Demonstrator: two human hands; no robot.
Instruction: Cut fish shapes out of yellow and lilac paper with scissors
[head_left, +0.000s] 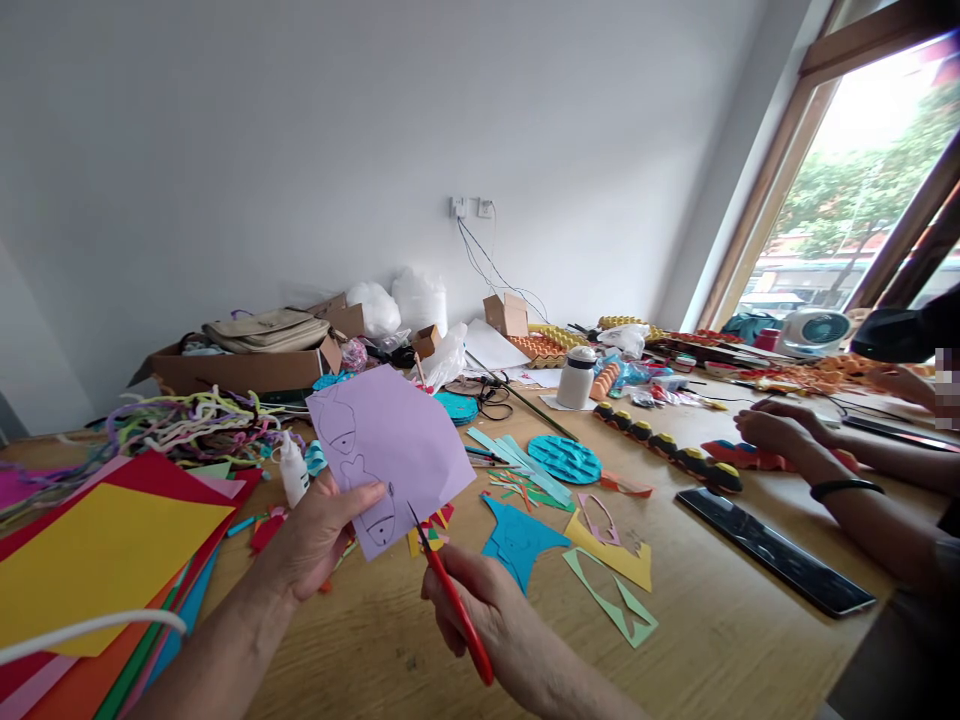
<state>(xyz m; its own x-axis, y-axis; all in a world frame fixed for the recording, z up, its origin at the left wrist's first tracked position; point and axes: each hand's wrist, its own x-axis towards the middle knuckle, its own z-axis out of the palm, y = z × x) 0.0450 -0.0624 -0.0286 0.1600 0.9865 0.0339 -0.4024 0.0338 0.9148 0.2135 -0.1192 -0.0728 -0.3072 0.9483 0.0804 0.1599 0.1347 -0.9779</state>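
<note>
A sheet of purple paper [427, 440] with fish shapes drawn in dark line is held up by my left hand [322, 530], thumb on its front face near the lower drawing. My right hand [480, 600] is closed round red-handled scissors [459, 610]. The dark blades point up and left and lie at the sheet's lower edge, right of the lower fish. Whether they are cutting into the paper is too small to tell. Beyond my right hand lie blue paper scraps [521, 540], a yellow scrap [619, 550] and a green cut-out frame [611, 597].
Coloured paper sheets [112, 540] are stacked at the left, near a white glue bottle [292, 470] and pipe cleaners [195, 425]. A white jar [576, 380] stands mid-table. At the right are a black phone-like slab [772, 550] and another person's hands [780, 430].
</note>
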